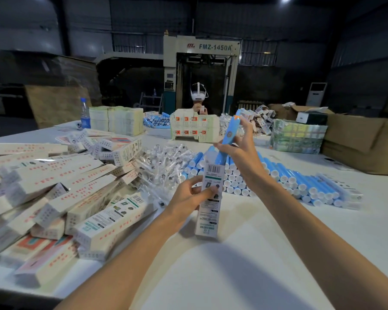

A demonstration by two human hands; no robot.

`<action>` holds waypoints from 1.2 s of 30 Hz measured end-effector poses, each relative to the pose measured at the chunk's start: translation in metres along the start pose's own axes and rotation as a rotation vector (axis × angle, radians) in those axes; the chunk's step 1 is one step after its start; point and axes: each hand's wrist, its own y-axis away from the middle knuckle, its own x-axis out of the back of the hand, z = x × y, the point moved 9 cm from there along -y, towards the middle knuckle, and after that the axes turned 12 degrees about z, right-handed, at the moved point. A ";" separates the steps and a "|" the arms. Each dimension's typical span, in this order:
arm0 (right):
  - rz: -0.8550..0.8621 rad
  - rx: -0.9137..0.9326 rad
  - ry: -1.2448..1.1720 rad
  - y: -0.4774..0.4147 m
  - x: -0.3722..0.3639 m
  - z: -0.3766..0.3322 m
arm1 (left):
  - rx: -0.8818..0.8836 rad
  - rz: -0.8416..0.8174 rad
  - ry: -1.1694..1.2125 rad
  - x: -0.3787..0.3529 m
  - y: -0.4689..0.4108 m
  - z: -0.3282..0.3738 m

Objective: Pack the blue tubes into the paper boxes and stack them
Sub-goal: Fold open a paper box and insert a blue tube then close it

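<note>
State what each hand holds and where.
Left hand grips the upright paper box near its middle; right hand holds the blue tube at mid-length.

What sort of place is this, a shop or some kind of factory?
Most likely a factory packing hall: a big machine marked FMZ-1450A stands at the back, and the table is heaped with paper boxes and stacked blue tubes, with cardboard cartons at the right.

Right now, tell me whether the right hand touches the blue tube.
Touching. Head view shows the right hand gripping the blue tube, fingers curled round it.
</note>
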 end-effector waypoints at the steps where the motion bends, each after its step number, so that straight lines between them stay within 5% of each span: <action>1: -0.012 -0.030 0.051 0.000 0.000 0.003 | 0.000 0.004 -0.007 0.000 0.000 0.000; 9: -0.101 -0.159 0.446 0.005 0.007 0.029 | -0.022 0.013 -0.015 -0.003 0.003 -0.001; 18: -0.181 -0.144 0.203 0.018 0.005 0.037 | 0.018 0.010 0.063 -0.012 0.005 -0.009; 24: 0.023 0.016 0.315 0.024 -0.005 0.049 | -0.086 0.322 -0.062 0.036 -0.005 -0.003; 31: -0.471 0.184 0.726 0.069 -0.097 0.114 | -0.239 0.676 -0.096 0.097 -0.007 0.026; 36: -0.593 0.342 0.885 0.084 -0.121 0.132 | -0.215 0.943 -0.141 0.142 -0.001 0.029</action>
